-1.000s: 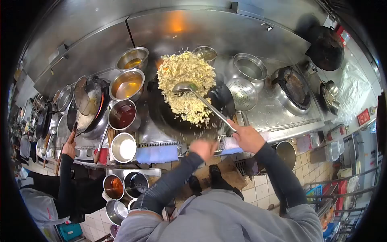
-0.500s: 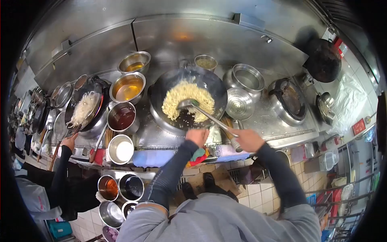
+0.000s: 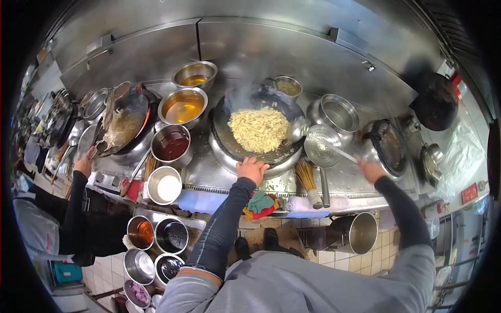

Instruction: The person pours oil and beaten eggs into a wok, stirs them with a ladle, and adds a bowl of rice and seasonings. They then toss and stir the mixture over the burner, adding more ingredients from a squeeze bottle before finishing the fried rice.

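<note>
Steaming fried rice [image 3: 258, 128], pale yellow, lies in a mound inside the black wok [image 3: 229, 96]. My left hand [image 3: 252, 169] is closed at the wok's near rim, where what lies under the fingers is partly hidden. Out to the right, my right hand [image 3: 371, 170] grips the far end of a ladle's handle [image 3: 342, 152]. The ladle's metal bowl [image 3: 298, 128] is at the wok's right edge, apart from the mound. Between wok and hand, the handle passes over a perforated strainer [image 3: 322, 147].
Pots of golden liquid [image 3: 182, 107] and red sauce [image 3: 171, 144], and a white-filled pot [image 3: 166, 187], stand left of the wok. A bamboo brush [image 3: 307, 180] lies on the front ledge. Farther left, a co-worker's hand [image 3: 83, 164] is at another wok [image 3: 133, 120].
My right hand has swung right, drawing the ladle from the rice to the wok's right edge. The rice, spread and tossed before, is gathered into a mound. My view has shifted.
</note>
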A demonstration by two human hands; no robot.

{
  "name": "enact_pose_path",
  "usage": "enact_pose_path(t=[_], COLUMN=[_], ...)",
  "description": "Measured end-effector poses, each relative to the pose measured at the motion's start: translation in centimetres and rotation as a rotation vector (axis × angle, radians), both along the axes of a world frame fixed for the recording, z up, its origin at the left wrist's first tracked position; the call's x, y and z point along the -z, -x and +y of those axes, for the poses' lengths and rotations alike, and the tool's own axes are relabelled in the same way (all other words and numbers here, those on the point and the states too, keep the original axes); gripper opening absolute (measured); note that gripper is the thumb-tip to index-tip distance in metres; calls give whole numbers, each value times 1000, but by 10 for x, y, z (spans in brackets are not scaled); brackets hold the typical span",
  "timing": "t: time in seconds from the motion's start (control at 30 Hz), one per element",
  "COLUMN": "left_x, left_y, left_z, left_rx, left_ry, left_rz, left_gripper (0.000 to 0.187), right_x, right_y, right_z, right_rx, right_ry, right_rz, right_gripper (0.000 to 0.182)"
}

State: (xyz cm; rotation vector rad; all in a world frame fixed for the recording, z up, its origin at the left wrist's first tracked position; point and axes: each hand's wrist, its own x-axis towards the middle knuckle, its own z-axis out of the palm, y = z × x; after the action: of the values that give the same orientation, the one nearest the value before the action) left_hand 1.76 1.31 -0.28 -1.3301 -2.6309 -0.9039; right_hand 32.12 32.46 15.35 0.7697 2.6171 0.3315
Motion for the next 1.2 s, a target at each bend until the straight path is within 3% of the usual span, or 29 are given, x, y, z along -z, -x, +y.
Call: enact_pose_path(t=[0.1,0.13,0.17,0.2,0.3,0.4,0.47,0.57,0.67,0.73,0.8,0.83,0.93,1.0,1.03,1.1,1.13,1.2], left_x=[-2,-2,-3,-4,-5,-7,-9,-12,-21,-29,-25,-14,17,17,-2,-63,-88,-119], left_y=[7,7,7,8,7,5,2,8,24,22,8,12,20,3,-12,-55,-69,-75], left_z=[-3,-3,-3,-4,-3,2,4,9,6,4,-1,3,24,27,17,-26,-45,-57], left_rx=[3,-1,-5,-6,-7,16,56,140,305,350,318,370,380,237,268,344,385,440], left_ry=[71,78,89,100,97,136,188,250,233,271,1,-196,-129,9,89,21,-96,-133], left_rz=[-99,-100,-87,-71,-46,-29,-12,28,40,21,13,47,3,-99,-80,-7,21,107], left_gripper=[32,32,31,31,31,34,36,35,33,33,31,28,30,34,36,36,27,26], right_x=[39,62,70,85,123,85,57,80,122,126,126,122,46,-8,-30,-126,-154,-168], right_y=[76,104,130,142,113,57,46,89,165,152,107,85,42,8,-16,-45,-62,-66], right_z=[37,25,-13,-42,-116,-135,-105,-87,-129,-167,-185,-175,-198,-222,-220,-222,-220,-214], right_rx=[-229,-262,-144,-130,-51,-114,-84,-196,-9,55,-42,-113,21,79,37,128,126,120], right_ry=[47,143,156,245,416,481,381,308,399,561,657,677,640,670,687,723,763,796], right_rz=[190,245,171,283,441,516,421,676,599,667,788,854,660,555,566,306,251,195], right_gripper=[56,56,53,51,48,49,44,39,37,37,42,46,52,53,54,58,59,61])
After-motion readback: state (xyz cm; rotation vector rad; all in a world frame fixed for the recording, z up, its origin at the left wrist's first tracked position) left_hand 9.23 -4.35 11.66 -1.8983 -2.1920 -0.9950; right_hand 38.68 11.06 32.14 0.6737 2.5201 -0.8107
